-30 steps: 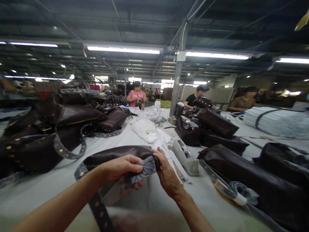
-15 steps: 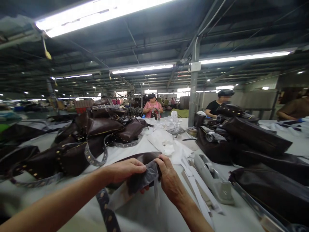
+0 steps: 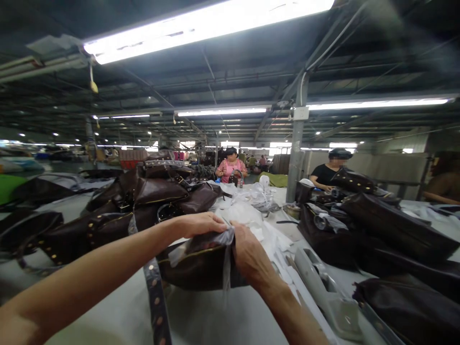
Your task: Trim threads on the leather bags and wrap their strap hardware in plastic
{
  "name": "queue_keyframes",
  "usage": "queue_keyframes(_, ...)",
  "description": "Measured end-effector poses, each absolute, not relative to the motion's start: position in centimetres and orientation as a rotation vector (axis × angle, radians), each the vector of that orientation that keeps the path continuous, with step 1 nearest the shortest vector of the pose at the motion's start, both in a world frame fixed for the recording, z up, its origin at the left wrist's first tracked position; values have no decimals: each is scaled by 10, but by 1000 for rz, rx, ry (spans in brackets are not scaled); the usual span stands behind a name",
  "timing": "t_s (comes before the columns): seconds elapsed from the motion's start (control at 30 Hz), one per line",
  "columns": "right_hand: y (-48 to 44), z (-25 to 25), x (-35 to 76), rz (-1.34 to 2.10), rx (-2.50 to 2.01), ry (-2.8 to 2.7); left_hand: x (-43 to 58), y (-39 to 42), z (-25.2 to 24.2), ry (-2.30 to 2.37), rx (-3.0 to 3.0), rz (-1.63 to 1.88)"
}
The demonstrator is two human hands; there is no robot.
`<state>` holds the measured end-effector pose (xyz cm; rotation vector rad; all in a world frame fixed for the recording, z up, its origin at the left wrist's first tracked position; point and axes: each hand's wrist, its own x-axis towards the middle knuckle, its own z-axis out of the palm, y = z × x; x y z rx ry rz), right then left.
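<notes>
Broadly, the white-covered table [image 3: 201,318] spreads under everything, with a pile of dark bags [image 3: 158,191] heaped at its left. Front and centre is 1 dark bag [image 3: 194,268], its studded strap [image 3: 156,297] running toward the person. The right hand [image 3: 249,249] curls at the bag's end; whether it grips or merely steadies cannot be told. The left hand [image 3: 208,224] pinches clear film [image 3: 227,238]. Probably best: the 2 hands working close, tension light, creases smoothed.
</notes>
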<state>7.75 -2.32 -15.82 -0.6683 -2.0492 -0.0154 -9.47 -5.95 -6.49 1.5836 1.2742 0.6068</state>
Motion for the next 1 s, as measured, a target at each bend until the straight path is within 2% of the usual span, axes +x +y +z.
queue_keyframes(0.17, -5, -165, 91, 418, -485, -2109, -121, -47, -49, 1256, 1719, 643)
queue_keyframes(0.27, 1, -181, 82, 489, -503, -2025, -136, -44, -47, 1231, 1713, 609)
queue_keyframes(0.57, -1, -164, 35, 121, -303, -1909, -165, -41, -16, 1363, 1748, 548)
queue_keyframes(1.0, -6, -160, 26, -16, -321, -1928, -161, -30, -22, 1340, 1778, 335)
